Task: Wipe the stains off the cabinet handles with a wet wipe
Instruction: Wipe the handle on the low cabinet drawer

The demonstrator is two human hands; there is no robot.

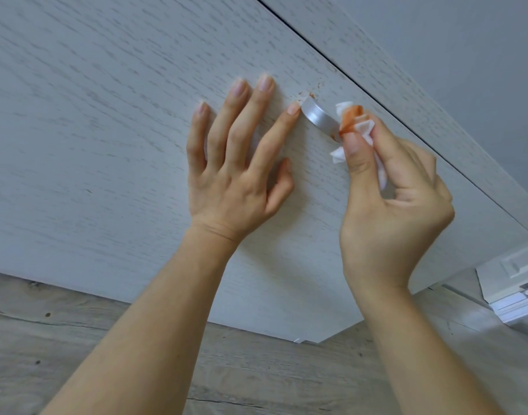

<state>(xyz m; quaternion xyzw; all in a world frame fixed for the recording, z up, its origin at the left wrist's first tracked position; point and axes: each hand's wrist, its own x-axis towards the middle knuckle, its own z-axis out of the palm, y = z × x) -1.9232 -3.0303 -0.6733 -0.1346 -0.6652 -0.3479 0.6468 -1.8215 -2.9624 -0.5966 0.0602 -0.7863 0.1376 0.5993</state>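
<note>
Risk: right hand (388,187) pinching orange-soiled wet wipe (354,121) at the silver handle's (318,118) 4 o'clock end may smear residue back; specks (304,95) at its 11 o'clock remain; left hand (235,163) flat, released, on cabinet door (107,115).

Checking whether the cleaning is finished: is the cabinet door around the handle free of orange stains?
No, orange specks remain on the cabinet door at the handle's upper end, beside the left hand's index fingertip.
</note>
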